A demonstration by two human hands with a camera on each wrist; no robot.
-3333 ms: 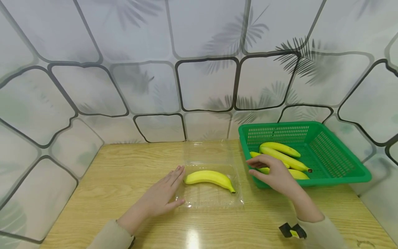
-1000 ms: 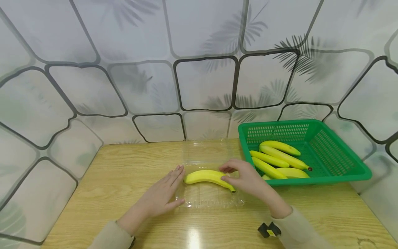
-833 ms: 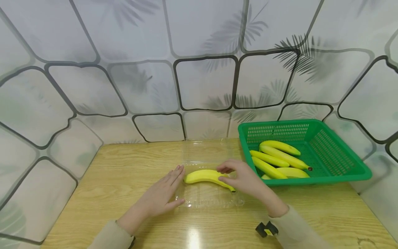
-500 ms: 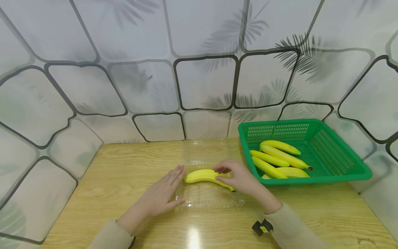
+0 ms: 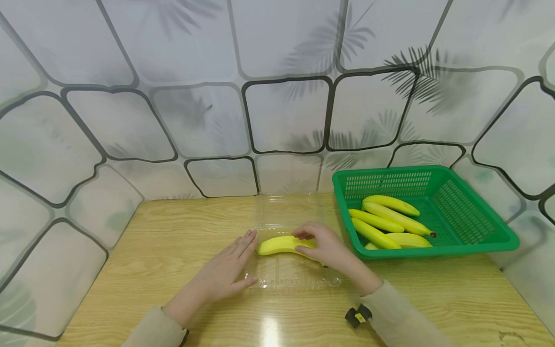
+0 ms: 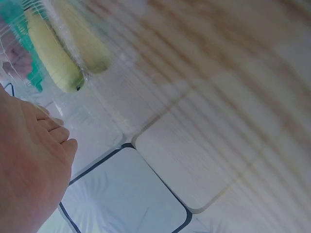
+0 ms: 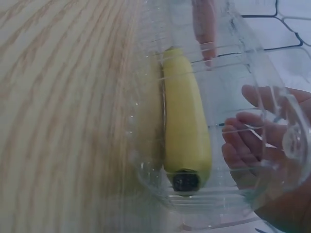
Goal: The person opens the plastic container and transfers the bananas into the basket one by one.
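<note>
One yellow banana (image 5: 276,245) lies crosswise in a clear plastic clamshell box (image 5: 284,279) whose lid is folded back toward the wall. My left hand (image 5: 221,272) rests flat along the box's left side, fingers straight and thumb at the near corner. Over the banana's stem half hovers my right hand (image 5: 325,248), its thumb and loosely bent fingers spread apart. The right wrist view looks through the box wall: a gap shows between the banana (image 7: 187,116) and the fingers of the right hand (image 7: 282,165). In the left wrist view the left hand (image 6: 34,165) is beside the box.
A green plastic basket (image 5: 468,249) with several bananas (image 5: 375,220) stands to the right of the box. The wooden table (image 5: 182,226) ends against a patterned wall (image 5: 286,118) at the back and sides.
My right hand has come from the basket's left edge to above the boxed banana and has drifted further left along it. The banana, box and left hand keep their places.
</note>
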